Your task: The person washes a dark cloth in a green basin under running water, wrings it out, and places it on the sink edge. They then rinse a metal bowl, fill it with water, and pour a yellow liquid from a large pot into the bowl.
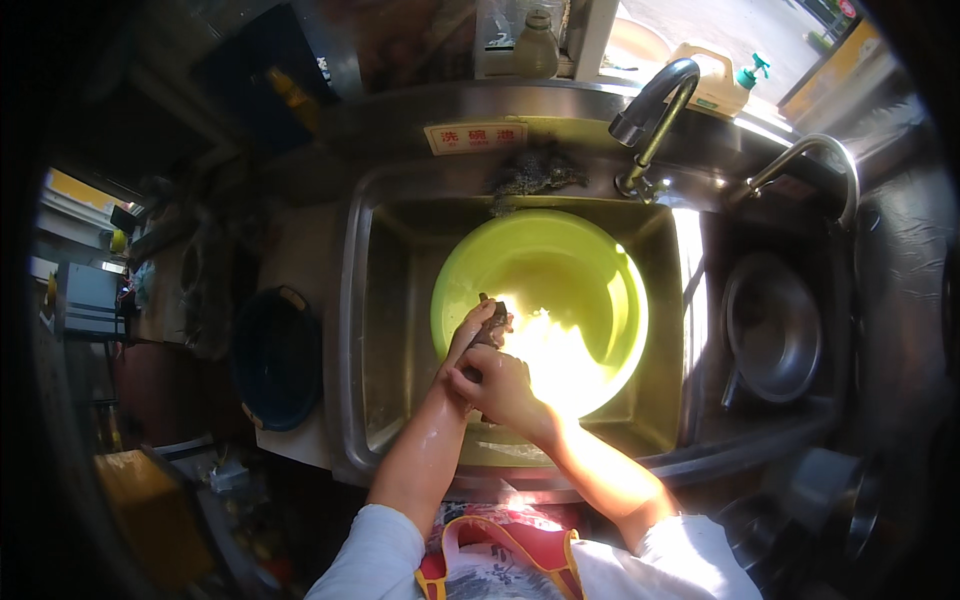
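Observation:
A yellow-green plastic basin (540, 225) stands in the steel sink (405, 300), its lower part washed out by glaring sunlight. Over the basin's left side, my left hand (471, 330) grips a dark, long object (496, 322), too small and shaded to name. My right hand (491, 382) is closed on the near end of that dark object, close to my left wrist. Both forearms look wet. Behind the basin, on the sink's back ledge, lies a dark wire-like scouring mass (540, 172).
A curved faucet (664, 112) rises behind the sink, with a second faucet (817, 150) farther right. A metal pan (772, 330) lies in the right-hand sink. A dark blue tub (276, 360) stands at left. A pump jug (716, 79) and a bottle (536, 46) stand behind.

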`<state>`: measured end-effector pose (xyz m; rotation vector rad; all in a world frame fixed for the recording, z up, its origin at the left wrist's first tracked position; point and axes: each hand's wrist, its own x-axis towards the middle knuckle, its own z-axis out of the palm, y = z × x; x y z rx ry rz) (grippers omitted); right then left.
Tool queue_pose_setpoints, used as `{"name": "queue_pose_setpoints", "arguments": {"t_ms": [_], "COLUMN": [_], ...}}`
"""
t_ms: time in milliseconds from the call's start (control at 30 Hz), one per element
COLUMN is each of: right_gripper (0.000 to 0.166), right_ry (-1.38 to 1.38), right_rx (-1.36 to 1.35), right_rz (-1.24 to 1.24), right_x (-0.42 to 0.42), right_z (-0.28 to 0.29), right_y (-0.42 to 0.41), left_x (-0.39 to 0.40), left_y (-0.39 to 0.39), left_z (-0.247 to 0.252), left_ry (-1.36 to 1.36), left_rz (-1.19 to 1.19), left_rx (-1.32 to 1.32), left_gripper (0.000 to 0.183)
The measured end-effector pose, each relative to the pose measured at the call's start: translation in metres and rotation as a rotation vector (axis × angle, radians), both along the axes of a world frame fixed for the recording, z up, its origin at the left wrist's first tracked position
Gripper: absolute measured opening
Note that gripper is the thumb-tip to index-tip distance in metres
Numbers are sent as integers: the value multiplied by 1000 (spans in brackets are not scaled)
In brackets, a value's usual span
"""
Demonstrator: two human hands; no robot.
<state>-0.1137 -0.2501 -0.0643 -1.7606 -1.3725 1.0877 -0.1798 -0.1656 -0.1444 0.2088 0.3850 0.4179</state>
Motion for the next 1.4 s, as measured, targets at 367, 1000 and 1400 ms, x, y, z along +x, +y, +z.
{"name": "queue_pose_setpoints", "arguments": {"t_ms": [367, 1000, 1400], "right_gripper": [31, 30, 41], "right_ry": [-1022, 183, -606], "right_rx": [-131, 6, -1], "right_rz": [-284, -508, -453], "right_x": [125, 56, 122], "right_z": [-121, -29, -114], "right_y": [30, 37, 34], "left_x": [3, 28, 12], "left_y": [-4, -22, -10], "left_z": [-5, -5, 13], "left_ry": [629, 473, 659], "left_rz": [372, 385, 381], "left_rx": [230, -4, 227], "left_gripper": [50, 25, 29]}}
